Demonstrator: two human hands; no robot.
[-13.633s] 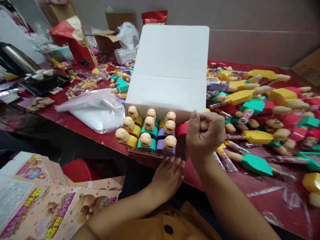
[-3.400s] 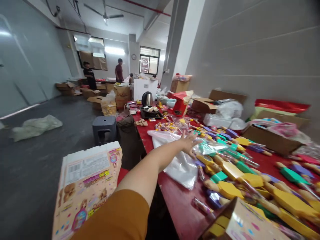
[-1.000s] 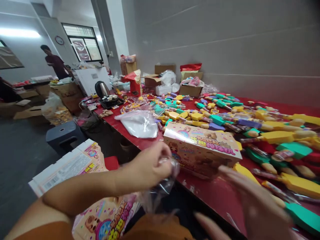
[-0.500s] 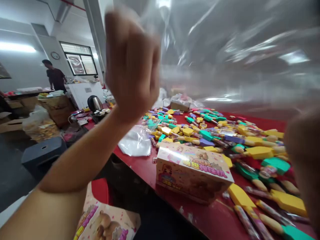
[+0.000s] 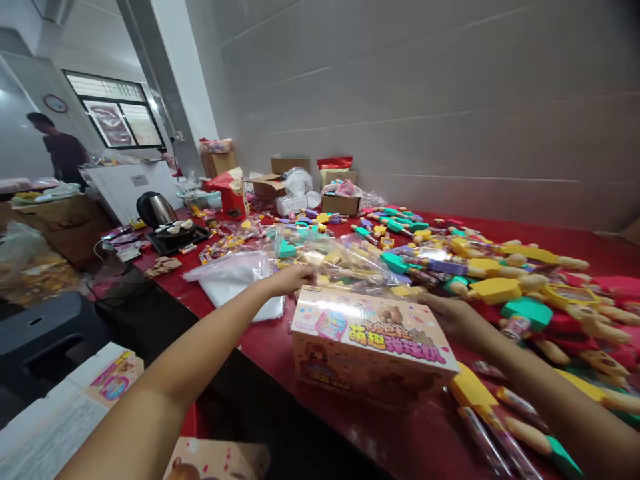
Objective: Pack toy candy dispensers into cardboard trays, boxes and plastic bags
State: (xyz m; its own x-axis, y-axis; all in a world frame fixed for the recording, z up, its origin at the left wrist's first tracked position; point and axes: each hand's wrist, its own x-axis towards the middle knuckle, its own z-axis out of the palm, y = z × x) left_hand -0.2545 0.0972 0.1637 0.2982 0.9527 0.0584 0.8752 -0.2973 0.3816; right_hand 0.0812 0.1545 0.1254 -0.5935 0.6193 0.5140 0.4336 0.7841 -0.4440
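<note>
The person's two bare hands are apart, near the centre of the frame. The left hand [image 5: 296, 276], at the back left corner of the box [image 5: 373, 327], is closed on a clear bag [image 5: 353, 259]. The right hand [image 5: 440, 310] is behind the box's back right corner, its fingers partly hidden, so whether they grip the bag cannot be told. The bag spreads between the hands, behind the box, over some of the toys [image 5: 495, 291]. The box, peach with pink and yellow lettering, sits closed on the red table [image 5: 265, 353], just right of centre in the lower half of the frame.

The toys, yellow, green, purple and pink, are strewn from the middle of the frame to its right edge. Left of the box lie flat plastic sheets [image 5: 233, 285], and beyond them small wrapped sweets [image 5: 215, 252]. Further to the left, a kettle [image 5: 159, 209] and white cups [image 5: 175, 228] stand on a black tray [image 5: 167, 247]. A red packet [image 5: 235, 200] and open cartons [image 5: 340, 204] stand along the wall [image 5: 400, 120], upper centre. A dark stool [image 5: 45, 327] and printed cardboard [image 5: 70, 413] fill the lower left. At the upper left, another person [image 5: 64, 155] stands near a white cabinet [image 5: 137, 190], below a clock [image 5: 55, 103] and beside a window [image 5: 117, 120]
</note>
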